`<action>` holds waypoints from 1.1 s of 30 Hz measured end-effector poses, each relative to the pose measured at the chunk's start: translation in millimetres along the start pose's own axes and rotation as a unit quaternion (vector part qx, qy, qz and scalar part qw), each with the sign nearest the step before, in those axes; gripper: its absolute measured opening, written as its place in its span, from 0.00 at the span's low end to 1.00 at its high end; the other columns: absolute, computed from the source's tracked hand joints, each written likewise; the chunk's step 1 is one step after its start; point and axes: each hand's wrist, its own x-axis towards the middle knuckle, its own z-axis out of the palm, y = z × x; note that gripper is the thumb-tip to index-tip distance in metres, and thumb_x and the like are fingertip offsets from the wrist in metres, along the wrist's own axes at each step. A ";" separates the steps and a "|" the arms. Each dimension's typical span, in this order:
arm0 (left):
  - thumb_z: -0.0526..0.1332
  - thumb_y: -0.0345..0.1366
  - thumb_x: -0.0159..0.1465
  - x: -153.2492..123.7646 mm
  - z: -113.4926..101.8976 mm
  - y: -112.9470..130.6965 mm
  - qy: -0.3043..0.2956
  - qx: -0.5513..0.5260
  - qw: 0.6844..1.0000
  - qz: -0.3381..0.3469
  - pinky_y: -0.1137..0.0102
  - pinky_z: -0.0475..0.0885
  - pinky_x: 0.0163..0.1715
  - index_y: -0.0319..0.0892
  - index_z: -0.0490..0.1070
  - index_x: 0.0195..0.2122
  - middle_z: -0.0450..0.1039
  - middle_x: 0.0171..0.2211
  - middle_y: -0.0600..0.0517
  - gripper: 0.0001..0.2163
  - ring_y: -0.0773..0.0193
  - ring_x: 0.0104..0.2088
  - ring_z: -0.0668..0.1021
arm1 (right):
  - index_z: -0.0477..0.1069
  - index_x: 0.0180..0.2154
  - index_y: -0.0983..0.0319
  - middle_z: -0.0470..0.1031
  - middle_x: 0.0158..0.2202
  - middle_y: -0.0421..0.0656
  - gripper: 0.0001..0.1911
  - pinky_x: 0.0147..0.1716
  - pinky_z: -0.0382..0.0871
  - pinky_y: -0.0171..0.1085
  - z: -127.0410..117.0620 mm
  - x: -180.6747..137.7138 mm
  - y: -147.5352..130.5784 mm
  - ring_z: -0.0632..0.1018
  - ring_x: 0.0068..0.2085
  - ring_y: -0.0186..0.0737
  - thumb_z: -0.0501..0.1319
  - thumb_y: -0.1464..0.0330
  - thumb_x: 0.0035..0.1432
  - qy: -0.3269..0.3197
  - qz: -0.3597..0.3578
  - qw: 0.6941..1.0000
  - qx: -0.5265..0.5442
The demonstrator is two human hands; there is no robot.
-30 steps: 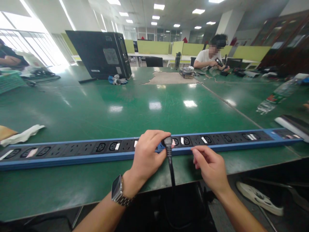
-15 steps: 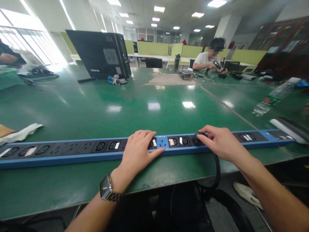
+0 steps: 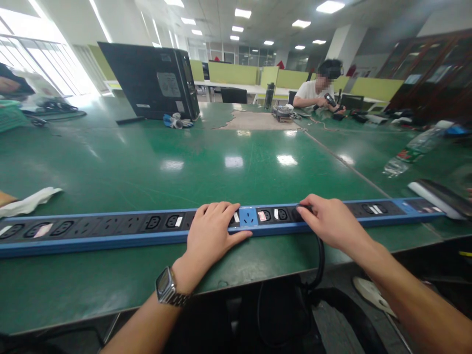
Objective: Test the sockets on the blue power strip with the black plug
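Plug (image 3: 306, 207), partly hidden, seemingly pinched in right grip (image 3: 330, 221); left grip (image 3: 212, 231) spread across strip (image 3: 129, 241).

Table (image 3: 206, 172): green, glossy, seamed at right; one pale, ragged bare patch (image 3: 258, 120) toward the far side. Window (image 3: 33, 19): left, glaring bright, with barred railing (image 3: 46, 64). Ceiling (image 3: 212, 29): pale, set with rectangular lights (image 3: 331, 7), lit, mirrored in the tabletop. Pillar (image 3: 344, 46): white, right of centre. Partitions (image 3: 234, 73): yellow-green, above white desks (image 3: 245, 90). Chair (image 3: 234, 96): dark, far side. Cabinet (image 3: 435, 69): reddish-brown, glass-fronted, far right. Floor (image 3: 335, 314): grey, lower right.
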 end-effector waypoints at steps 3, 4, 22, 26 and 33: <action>0.62 0.57 0.59 0.1 0.0 -0.3 -0.001 -0.002 1.000 0.001 0.53 0.64 0.51 0.43 0.69 0.53 0.75 0.49 0.45 0.28 0.48 0.50 0.74 | 0.78 0.38 0.59 0.78 0.25 0.43 0.16 0.24 0.61 0.35 -38.0 -7.9 28.1 0.76 0.24 0.38 0.60 0.56 0.60 0.128 0.055 0.990 0.019; 0.62 0.57 0.59 0.2 0.1 -0.5 -0.001 -0.002 1.000 0.002 0.53 0.64 0.51 0.43 0.69 0.53 0.75 0.49 0.45 0.28 0.48 0.50 0.74 | 0.79 0.39 0.59 0.78 0.24 0.43 0.18 0.23 0.60 0.36 -47.5 -9.2 42.5 0.75 0.23 0.37 0.60 0.53 0.59 0.150 0.080 0.985 0.002; 0.63 0.55 0.59 -1.7 -0.8 -2.8 0.007 -0.016 1.000 -0.006 0.51 0.64 0.52 0.43 0.69 0.54 0.74 0.51 0.43 0.28 0.47 0.52 0.73 | 0.79 0.32 0.60 0.77 0.22 0.43 0.05 0.24 0.62 0.36 -30.1 -3.7 151.9 0.75 0.22 0.37 0.68 0.65 0.53 -0.010 0.045 0.997 -0.055; 0.66 0.49 0.58 0.2 2.4 37.1 0.059 -0.073 0.996 0.008 0.52 0.65 0.53 0.41 0.63 0.60 0.71 0.54 0.41 0.31 0.47 0.53 0.72 | 0.79 0.35 0.58 0.76 0.22 0.43 0.09 0.22 0.62 0.35 -33.4 -7.7 67.9 0.76 0.23 0.39 0.64 0.61 0.57 0.079 0.037 0.996 0.019; 0.58 0.35 0.65 -8.8 -18.1 30.6 0.231 -0.126 0.965 -0.004 0.59 0.68 0.50 0.43 0.68 0.55 0.72 0.49 0.44 0.16 0.53 0.50 0.73 | 0.66 0.43 0.59 0.76 0.28 0.40 0.16 0.23 0.70 0.32 -19.5 -30.2 -44.8 0.76 0.24 0.34 0.64 0.59 0.56 -0.030 -0.005 0.893 0.450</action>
